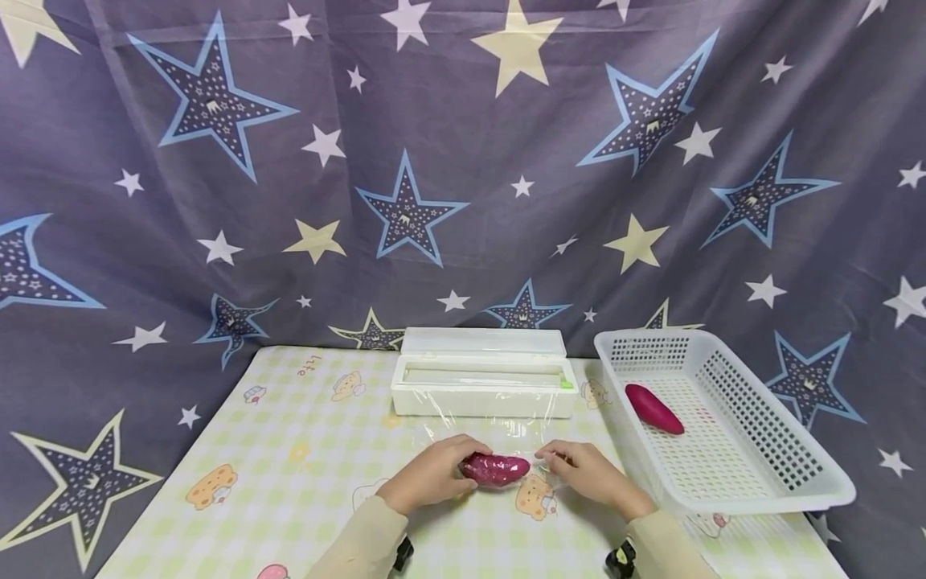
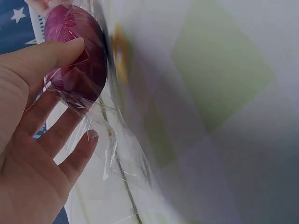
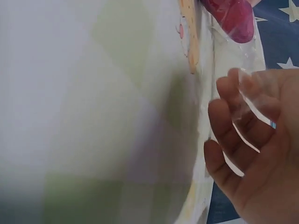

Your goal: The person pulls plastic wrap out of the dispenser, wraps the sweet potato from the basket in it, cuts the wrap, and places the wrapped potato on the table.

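A purple sweet potato [image 1: 499, 470], wrapped in shiny cling film [image 2: 110, 135], is over the front middle of the table. My left hand [image 1: 438, 473] holds its left end, thumb on the near side and fingers behind. In the left wrist view, loose film trails from that end past the fingers. Just off the other end, my right hand [image 1: 587, 474] pinches a bit of film between thumb and forefinger; its other fingers are loosely bent in the right wrist view. Clear film also spreads behind the sweet potato toward the white cling film box [image 1: 481, 402].
The box stands at the back with its lid [image 1: 483, 342] raised and a green piece [image 1: 567, 384] at its right end. On the right is a white plastic basket [image 1: 748, 503] holding another purple sweet potato [image 1: 654, 408]. A starry curtain [image 1: 448, 121] hangs behind the checked tablecloth [image 1: 289, 482].
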Motion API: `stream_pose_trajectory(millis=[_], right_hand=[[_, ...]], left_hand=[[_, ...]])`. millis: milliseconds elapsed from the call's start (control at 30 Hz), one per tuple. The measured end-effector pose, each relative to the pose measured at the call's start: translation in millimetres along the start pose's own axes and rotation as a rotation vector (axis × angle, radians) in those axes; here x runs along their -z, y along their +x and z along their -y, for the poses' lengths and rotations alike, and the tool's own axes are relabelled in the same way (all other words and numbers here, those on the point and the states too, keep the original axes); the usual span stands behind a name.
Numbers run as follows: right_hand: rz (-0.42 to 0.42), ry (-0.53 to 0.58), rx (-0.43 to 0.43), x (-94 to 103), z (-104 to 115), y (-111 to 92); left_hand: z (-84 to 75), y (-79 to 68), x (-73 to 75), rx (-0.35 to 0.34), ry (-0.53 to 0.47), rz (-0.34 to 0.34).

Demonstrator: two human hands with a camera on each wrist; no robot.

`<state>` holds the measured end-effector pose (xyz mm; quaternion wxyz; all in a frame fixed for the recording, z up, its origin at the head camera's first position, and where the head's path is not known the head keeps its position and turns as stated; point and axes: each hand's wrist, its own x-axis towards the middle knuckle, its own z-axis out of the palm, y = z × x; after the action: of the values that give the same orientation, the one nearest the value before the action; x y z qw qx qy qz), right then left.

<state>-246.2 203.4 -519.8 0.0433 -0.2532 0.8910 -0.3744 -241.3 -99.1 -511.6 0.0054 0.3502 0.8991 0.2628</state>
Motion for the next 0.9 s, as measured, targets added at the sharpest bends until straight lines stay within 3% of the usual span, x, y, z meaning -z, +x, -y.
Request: stream_pose_trajectory(millis=[133, 233, 367, 467, 600, 900], right_hand=[[-0.119, -0.033, 0.009, -0.2, 5, 0], [-0.160, -0.048, 0.079, -3.5, 13, 1], [-0.093, -0.056, 0.227, -13.5, 29, 1], [-0.019, -0.100, 0.277, -22.0, 38, 2], [0.024, -0.125, 0.248, -29.1, 42, 3], [0.100, 0.091, 0.164, -32.1, 44, 2]], left_hand=[[0.7, 0.3, -1.0, 0.004, -0.005, 0.001], [0.5, 0.1, -0.4, 0.014, -0.017, 0.009], [-0.5, -0.6, 1.6, 0.016, -0.043, 0.020], [-1.1, -1.4, 2.0, 0.013, -0.058, 0.021], [-1.8, -3.4, 0.7, 0.008, -0.068, 0.012], [-4.8, -7.8, 1.3, -0.030, -0.069, -0.024]])
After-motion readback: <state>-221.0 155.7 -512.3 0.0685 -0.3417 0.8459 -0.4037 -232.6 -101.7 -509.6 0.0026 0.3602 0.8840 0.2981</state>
